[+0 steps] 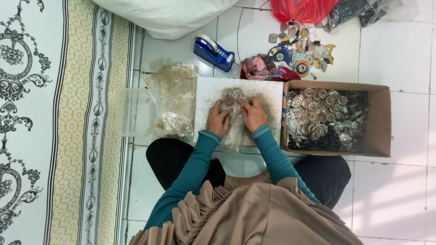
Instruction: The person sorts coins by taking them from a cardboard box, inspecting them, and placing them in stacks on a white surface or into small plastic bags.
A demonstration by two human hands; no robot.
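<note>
Your left hand (218, 121) and right hand (252, 115) both grasp a clear plastic bag (233, 119) of round metal pieces (232, 94), which lie just beyond your fingers (242, 103) on the white board (265, 93); the cardboard box (379, 119) stands to their right.

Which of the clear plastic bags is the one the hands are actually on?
The clear bag on the white board, pinned under the left hand and right hand. The filled bags lie untouched left of the board.

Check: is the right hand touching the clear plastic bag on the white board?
Touching. The head view shows right hand fingers pressed onto the clear plastic bag, no gap.
</note>
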